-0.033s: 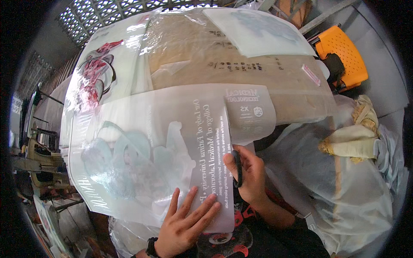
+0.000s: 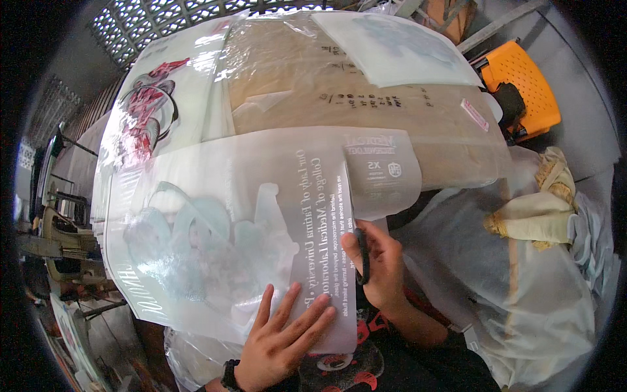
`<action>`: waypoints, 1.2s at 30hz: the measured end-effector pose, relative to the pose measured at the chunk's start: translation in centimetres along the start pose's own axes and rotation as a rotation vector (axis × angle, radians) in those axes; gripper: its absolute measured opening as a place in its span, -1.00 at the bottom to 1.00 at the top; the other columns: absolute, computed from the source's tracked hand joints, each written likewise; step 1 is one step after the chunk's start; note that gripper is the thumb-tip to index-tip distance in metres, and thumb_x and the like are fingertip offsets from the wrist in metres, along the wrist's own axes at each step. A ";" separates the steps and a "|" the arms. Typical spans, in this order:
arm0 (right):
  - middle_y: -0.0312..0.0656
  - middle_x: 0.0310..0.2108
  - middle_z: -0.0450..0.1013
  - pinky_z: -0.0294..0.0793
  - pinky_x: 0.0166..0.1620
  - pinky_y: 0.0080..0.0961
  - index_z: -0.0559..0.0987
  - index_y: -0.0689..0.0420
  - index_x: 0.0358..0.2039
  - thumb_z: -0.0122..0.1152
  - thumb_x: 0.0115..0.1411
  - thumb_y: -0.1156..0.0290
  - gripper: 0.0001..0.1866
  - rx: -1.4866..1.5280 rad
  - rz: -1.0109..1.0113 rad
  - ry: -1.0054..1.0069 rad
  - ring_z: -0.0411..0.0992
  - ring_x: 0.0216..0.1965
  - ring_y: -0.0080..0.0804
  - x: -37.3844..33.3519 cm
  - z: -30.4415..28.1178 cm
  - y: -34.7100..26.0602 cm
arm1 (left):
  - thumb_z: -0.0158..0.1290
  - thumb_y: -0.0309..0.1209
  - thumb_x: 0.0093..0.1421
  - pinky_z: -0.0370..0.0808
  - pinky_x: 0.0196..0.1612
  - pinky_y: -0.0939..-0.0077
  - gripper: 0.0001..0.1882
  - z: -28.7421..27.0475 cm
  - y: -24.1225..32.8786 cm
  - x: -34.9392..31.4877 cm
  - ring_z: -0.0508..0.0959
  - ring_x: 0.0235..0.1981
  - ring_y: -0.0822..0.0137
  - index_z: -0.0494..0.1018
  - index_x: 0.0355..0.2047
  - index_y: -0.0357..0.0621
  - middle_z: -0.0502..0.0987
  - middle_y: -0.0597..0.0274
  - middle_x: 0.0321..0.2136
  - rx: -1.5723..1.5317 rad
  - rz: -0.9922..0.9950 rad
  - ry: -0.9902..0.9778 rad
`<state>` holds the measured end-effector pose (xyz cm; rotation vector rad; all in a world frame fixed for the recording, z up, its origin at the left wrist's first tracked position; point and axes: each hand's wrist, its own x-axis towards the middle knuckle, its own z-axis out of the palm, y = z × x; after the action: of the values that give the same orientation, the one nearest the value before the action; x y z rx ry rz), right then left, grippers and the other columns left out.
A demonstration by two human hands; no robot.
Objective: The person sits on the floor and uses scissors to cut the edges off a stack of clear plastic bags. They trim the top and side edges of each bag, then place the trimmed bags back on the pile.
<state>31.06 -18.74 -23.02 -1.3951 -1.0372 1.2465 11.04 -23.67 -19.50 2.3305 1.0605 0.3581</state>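
Note:
A large translucent printed film sheet point(image 2: 274, 157) lies across the near part of the table and hangs over its near edge. My left hand point(image 2: 287, 340) rests flat on its near part, fingers spread, pressing on the film. My right hand point(image 2: 382, 264) is closed round the black handle of a pair of scissors point(image 2: 364, 256). The blades point away from me, along a slit beside the rows of mirrored lettering. To the right of the slit, a rounded strip of film carries a small crest.
Stacked printed sheets point(image 2: 147, 108) lie on the left, with another sheet point(image 2: 392, 49) at the back right. Brown board point(image 2: 281, 98) under clear plastic covers the table. An orange chair point(image 2: 522, 85) stands beyond the right edge; plastic sheeting and cloth point(image 2: 542, 215) lie below it.

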 end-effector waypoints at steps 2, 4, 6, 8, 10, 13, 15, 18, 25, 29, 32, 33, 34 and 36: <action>-0.28 -0.34 0.52 0.38 -0.25 -0.70 0.49 0.34 -0.06 0.15 0.30 0.18 -0.57 -0.011 -0.009 -0.004 0.41 -0.33 -0.71 -0.1 0.0 -0.1 | 0.10 -0.36 0.09 0.00 0.31 -0.24 -0.52 -0.3 0.3 0.0 0.32 0.24 -0.03 0.46 0.08 0.02 0.44 0.27 0.13 -0.002 -0.012 -0.013; -0.29 -0.34 0.51 0.38 -0.26 -0.71 0.49 0.34 -0.07 0.15 0.30 0.19 -0.58 -0.021 -0.015 0.000 0.41 -0.33 -0.71 -0.1 0.1 -0.2 | 0.10 -0.36 0.10 -0.01 0.31 -0.25 -0.52 -0.4 0.4 0.1 0.32 0.23 -0.03 0.46 0.08 0.02 0.44 0.27 0.13 0.002 -0.010 -0.017; -0.30 -0.35 0.51 0.37 -0.26 -0.72 0.50 0.34 -0.09 0.15 0.31 0.20 -0.60 -0.031 -0.012 0.009 0.41 -0.33 -0.71 -0.1 0.1 -0.2 | 0.09 -0.37 0.10 -0.01 0.31 -0.25 -0.52 -0.3 0.2 0.1 0.32 0.23 -0.03 0.46 0.08 0.03 0.44 0.27 0.13 0.006 0.001 -0.016; -0.30 -0.36 0.51 0.37 -0.26 -0.72 0.51 0.33 -0.11 0.15 0.31 0.20 -0.61 -0.092 -0.012 0.016 0.41 -0.34 -0.71 0.5 -0.2 0.3 | 0.09 -0.37 0.10 -0.01 0.31 -0.25 -0.52 -0.1 0.0 0.1 0.32 0.24 -0.03 0.46 0.08 0.03 0.44 0.28 0.13 0.006 0.006 -0.012; -0.31 -0.36 0.51 0.37 -0.27 -0.73 0.51 0.33 -0.13 0.16 0.30 0.20 -0.62 -0.104 -0.006 0.017 0.41 -0.34 -0.72 1.2 -0.3 0.4 | 0.09 -0.37 0.10 -0.02 0.31 -0.24 -0.52 -0.2 -0.3 0.3 0.31 0.24 -0.03 0.46 0.08 0.04 0.44 0.29 0.13 0.016 0.012 -0.010; -0.31 -0.36 0.51 0.37 -0.27 -0.73 0.52 0.33 -0.14 0.17 0.30 0.20 -0.62 -0.044 0.016 0.014 0.41 -0.34 -0.72 1.5 -0.1 0.2 | 0.10 -0.36 0.10 -0.02 0.32 -0.23 -0.53 -0.4 -0.2 0.4 0.31 0.24 -0.02 0.46 0.08 0.05 0.45 0.31 0.13 0.029 0.010 -0.017; -0.31 -0.36 0.51 0.37 -0.27 -0.73 0.52 0.33 -0.14 0.17 0.29 0.19 -0.61 -0.006 0.003 0.009 0.41 -0.34 -0.71 1.6 0.0 0.0 | 0.10 -0.36 0.10 -0.03 0.32 -0.23 -0.53 -0.2 -0.3 0.3 0.31 0.24 -0.01 0.47 0.08 0.06 0.45 0.32 0.13 0.027 0.000 0.001; -0.27 -0.48 0.51 0.35 -0.40 -0.66 0.54 0.25 -0.25 0.26 0.21 0.10 -0.60 0.001 -0.063 0.069 0.38 -0.45 -0.70 1.8 0.3 0.5 | 0.11 -0.34 0.10 -0.03 0.32 -0.24 -0.53 0.0 -0.5 0.2 0.30 0.25 0.00 0.47 0.08 0.08 0.45 0.33 0.13 0.027 0.008 -0.006; -0.35 -0.59 0.45 0.28 -0.48 -0.68 0.54 0.25 -0.28 0.29 0.19 0.09 -0.58 -0.019 -0.033 0.085 0.32 -0.53 -0.73 2.5 0.3 0.9 | 0.12 -0.29 0.07 -0.04 0.32 -0.26 -0.50 -0.2 -0.6 0.0 0.29 0.25 -0.02 0.46 0.08 0.08 0.43 0.34 0.14 0.040 0.026 -0.024; -0.38 -0.51 0.45 0.28 -0.42 -0.74 0.54 0.27 -0.25 0.24 0.24 0.12 -0.61 -0.037 -0.010 0.053 0.34 -0.47 -0.75 3.1 0.0 0.7 | 0.12 -0.28 0.04 -0.05 0.31 -0.29 -0.47 -0.8 -0.4 0.2 0.29 0.25 -0.04 0.45 0.09 0.09 0.43 0.35 0.15 0.015 0.015 -0.038; -0.40 -0.48 0.46 0.31 -0.37 -0.76 0.54 0.26 -0.28 0.21 0.26 0.12 -0.62 -0.140 -0.004 0.042 0.36 -0.44 -0.77 3.3 0.0 0.6 | 0.12 -0.28 0.03 -0.05 0.31 -0.30 -0.47 -0.7 -0.7 0.1 0.29 0.25 -0.02 0.46 0.08 0.10 0.42 0.36 0.15 0.060 0.033 -0.035; -0.41 -0.49 0.45 0.30 -0.38 -0.77 0.54 0.25 -0.31 0.21 0.26 0.11 -0.62 -0.172 -0.008 0.047 0.36 -0.44 -0.78 3.4 0.0 0.6 | 0.12 -0.28 0.03 -0.05 0.31 -0.30 -0.48 -0.5 -0.8 0.0 0.30 0.25 -0.01 0.46 0.07 0.10 0.42 0.37 0.15 0.080 0.042 -0.034; -0.42 -0.52 0.44 0.30 -0.41 -0.76 0.54 0.23 -0.35 0.20 0.26 0.09 -0.61 -0.200 -0.016 0.041 0.35 -0.47 -0.78 3.6 -0.2 0.5 | 0.13 -0.29 0.03 -0.04 0.31 -0.29 -0.50 -0.3 -1.0 -0.1 0.30 0.25 0.01 0.47 0.06 0.11 0.43 0.38 0.14 0.094 0.041 -0.025; -0.43 -0.58 0.41 0.29 -0.46 -0.75 0.53 0.20 -0.42 0.19 0.26 0.07 -0.60 -0.251 -0.033 0.033 0.34 -0.52 -0.77 4.0 -0.4 0.2 | 0.14 -0.30 0.03 -0.03 0.31 -0.29 -0.52 -0.2 -1.1 -0.4 0.32 0.24 0.03 0.50 0.02 0.12 0.45 0.39 0.12 0.127 0.044 -0.010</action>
<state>31.91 -14.91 -23.93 -1.5756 -1.2208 1.0929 10.03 -23.30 -20.00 2.4683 1.0562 0.3035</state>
